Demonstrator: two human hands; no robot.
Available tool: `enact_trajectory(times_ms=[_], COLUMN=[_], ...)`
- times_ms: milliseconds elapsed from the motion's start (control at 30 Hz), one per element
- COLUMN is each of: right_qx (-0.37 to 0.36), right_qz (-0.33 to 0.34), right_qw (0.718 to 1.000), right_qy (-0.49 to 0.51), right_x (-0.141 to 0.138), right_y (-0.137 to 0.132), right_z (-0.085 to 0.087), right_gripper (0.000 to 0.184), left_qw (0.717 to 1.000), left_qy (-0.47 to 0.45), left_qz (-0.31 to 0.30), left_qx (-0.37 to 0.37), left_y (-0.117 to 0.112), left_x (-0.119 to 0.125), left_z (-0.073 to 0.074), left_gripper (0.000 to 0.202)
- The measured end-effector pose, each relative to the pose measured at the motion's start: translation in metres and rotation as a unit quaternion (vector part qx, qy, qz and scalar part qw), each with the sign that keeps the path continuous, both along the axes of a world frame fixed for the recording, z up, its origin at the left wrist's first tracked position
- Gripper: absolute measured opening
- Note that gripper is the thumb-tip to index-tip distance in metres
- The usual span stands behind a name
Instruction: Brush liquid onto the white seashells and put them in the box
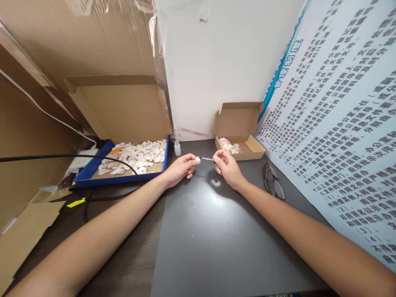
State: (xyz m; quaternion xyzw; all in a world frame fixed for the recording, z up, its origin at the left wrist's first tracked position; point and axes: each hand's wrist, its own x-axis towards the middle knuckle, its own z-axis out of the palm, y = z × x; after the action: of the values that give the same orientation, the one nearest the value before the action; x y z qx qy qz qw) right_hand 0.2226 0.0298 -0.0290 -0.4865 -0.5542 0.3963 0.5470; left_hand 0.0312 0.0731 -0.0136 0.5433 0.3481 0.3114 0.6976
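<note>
My left hand is closed in a pinch on a small white shell, held just above the dark table. My right hand is closed on a thin brush or applicator whose tip touches the shell. Both hands meet near the table's middle, between the two boxes. A small clear bottle stands just behind my left hand.
A blue-rimmed tray with several pale shells lies at the left, with a cardboard lid upright behind it. A small cardboard box holding a few shells sits at the back right. Eyeglasses lie by the printed poster. A black cable crosses the left side.
</note>
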Motion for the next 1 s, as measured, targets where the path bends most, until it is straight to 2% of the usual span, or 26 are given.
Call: enact_trajectory(times_ms=[333, 633, 867, 1000], right_qx=[0.014, 0.026, 0.040, 0.036], right_qz=[-0.025, -0.004, -0.044, -0.022], right_qw=[0.999, 1.000, 0.998, 0.999], right_qy=[-0.015, -0.007, -0.017, -0.007], right_x=[-0.0010, -0.0020, -0.0014, -0.0020], right_y=[0.0009, -0.0015, 0.0000, -0.0008], right_z=[-0.0034, -0.0005, -0.0030, -0.0033], right_gripper=[0.033, 0.034, 0.028, 0.029], left_qw=[1.000, 1.000, 1.000, 1.000], left_qy=[-0.002, 0.001, -0.004, -0.003], left_qz=[0.003, 0.000, -0.002, -0.001], left_qx=[-0.002, 0.003, 0.004, 0.007], left_y=[-0.0023, -0.0013, -0.0004, -0.0004], left_x=[0.0007, 0.0001, 0.0004, 0.0001], left_z=[0.0035, 0.0018, 0.0000, 0.0002], left_gripper=[0.031, 0.032, 0.033, 0.032])
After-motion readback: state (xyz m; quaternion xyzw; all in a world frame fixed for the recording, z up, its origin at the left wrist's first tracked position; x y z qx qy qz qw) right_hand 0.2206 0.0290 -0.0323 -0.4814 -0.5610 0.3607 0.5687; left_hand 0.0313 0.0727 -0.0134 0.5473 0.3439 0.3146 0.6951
